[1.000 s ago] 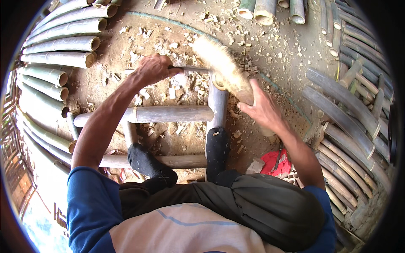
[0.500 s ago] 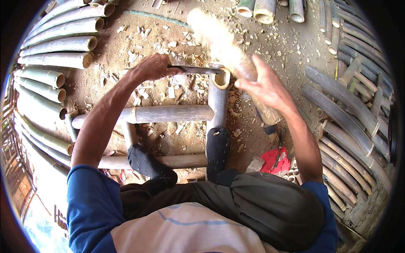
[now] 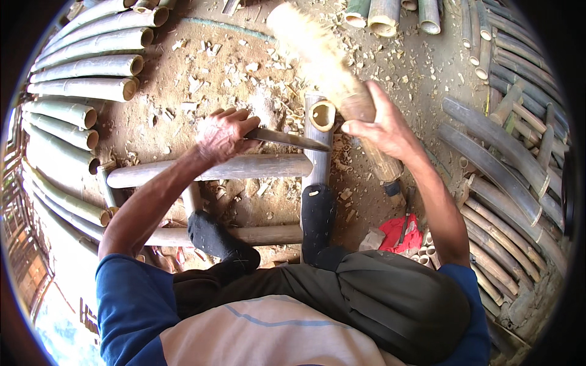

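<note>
I see a smooth bamboo post [image 3: 320, 168]; by its right edge, my right grip [image 3: 389, 126] curls round a frayed, fibrous club [image 3: 355, 107]. My left grip [image 3: 223, 135], loosely closed, holds a slim blade [image 3: 290, 139] over the post, nearer me than its rounded hole [image 3: 322, 115].

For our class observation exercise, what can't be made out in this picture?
All in the head view:
Dark blade, grip end: hidden by the left hand.
Club, pale end's texture: partly lost to glare and blur.
Bamboo tubes at top: cut off by the upper edge.
</note>
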A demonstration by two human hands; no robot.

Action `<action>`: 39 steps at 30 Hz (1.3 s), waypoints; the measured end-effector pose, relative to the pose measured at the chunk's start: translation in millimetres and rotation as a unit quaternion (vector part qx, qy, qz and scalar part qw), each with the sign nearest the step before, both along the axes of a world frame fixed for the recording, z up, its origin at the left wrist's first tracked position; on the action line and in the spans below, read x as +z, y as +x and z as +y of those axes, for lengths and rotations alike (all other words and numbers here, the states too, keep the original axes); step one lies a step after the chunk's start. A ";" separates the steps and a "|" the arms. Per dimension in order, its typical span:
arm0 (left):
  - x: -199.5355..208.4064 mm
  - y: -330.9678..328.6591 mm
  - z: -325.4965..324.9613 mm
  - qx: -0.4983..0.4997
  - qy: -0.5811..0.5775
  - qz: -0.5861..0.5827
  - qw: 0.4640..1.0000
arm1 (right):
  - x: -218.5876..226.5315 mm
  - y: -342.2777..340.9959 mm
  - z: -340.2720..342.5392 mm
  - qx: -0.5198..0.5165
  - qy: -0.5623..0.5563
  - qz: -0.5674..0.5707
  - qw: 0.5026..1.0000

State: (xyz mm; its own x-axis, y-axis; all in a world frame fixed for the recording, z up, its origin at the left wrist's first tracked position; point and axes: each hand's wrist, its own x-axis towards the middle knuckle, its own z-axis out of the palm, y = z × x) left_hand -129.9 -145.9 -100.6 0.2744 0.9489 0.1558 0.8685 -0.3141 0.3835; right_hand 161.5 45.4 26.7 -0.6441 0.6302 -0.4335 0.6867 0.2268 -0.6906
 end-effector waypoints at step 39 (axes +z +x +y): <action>-14.6 19.5 78.9 0.050 -0.268 -0.129 0.953 | 12.3 78.7 -5.5 -0.123 0.069 0.138 0.980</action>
